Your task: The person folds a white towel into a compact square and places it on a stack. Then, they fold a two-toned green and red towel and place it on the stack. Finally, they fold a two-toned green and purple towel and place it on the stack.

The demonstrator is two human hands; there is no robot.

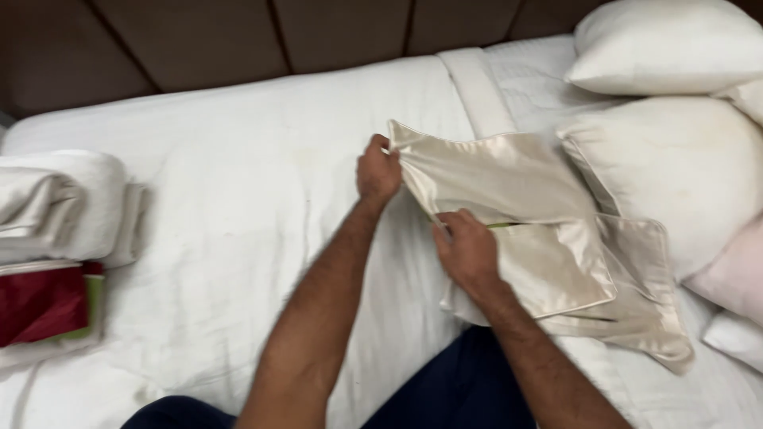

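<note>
A shiny cream satin pillowcase [509, 175] lies on the white bed [238, 199]. My left hand [377, 171] pinches its upper left corner. Lower down, my right hand [469, 250] grips the case's left edge at its opening, where a thin green strip shows. A second satin case or cushion [644, 310] lies under it, to the lower right.
Several white pillows [675, 159] are piled at the right, with a pale pink one [735, 274] below them. Folded white linen [63, 202] and a red and green folded cloth [44, 306] sit at the left edge. A brown padded headboard [238, 40] runs along the top.
</note>
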